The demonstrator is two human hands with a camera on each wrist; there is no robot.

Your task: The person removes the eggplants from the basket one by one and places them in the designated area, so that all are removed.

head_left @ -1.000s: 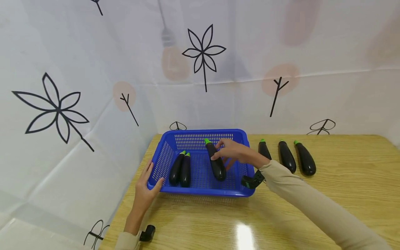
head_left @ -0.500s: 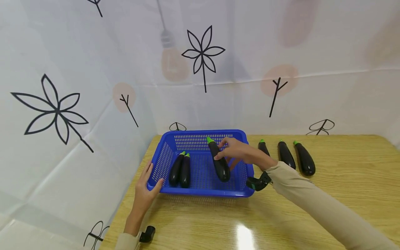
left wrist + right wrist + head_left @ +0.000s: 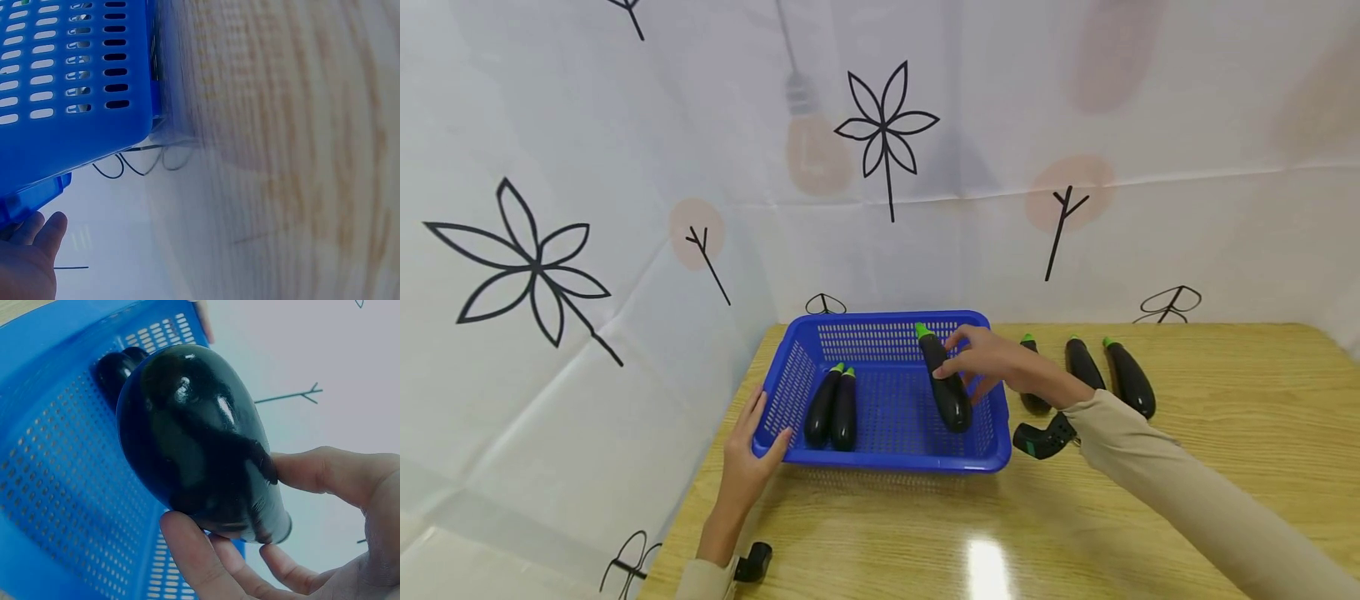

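Observation:
My right hand (image 3: 988,360) pinches a dark eggplant (image 3: 946,385) with a green stem end, between thumb and fingers. It hangs tilted over the right part of a blue plastic basket (image 3: 895,462). In the right wrist view, the thick glossy end of this eggplant (image 3: 194,431) faces the camera. Two more eggplants (image 3: 844,412) lie side by side at the basket's left. My left hand (image 3: 748,458) rests against the basket's front left corner, its fingers straight along the outer side and the thumb spread near the front rim. The left wrist view shows its fingertips (image 3: 50,234) touching the blue rim.
On the wooden table (image 3: 1225,467), right of the basket, lie three eggplants (image 3: 1131,379), partly behind my right hand and forearm. A white patterned cloth (image 3: 970,167) hangs behind and at the left of the table.
My right hand has moved right across the basket, carrying the eggplant with it. My left hand, the basket and the other eggplants have stayed in place.

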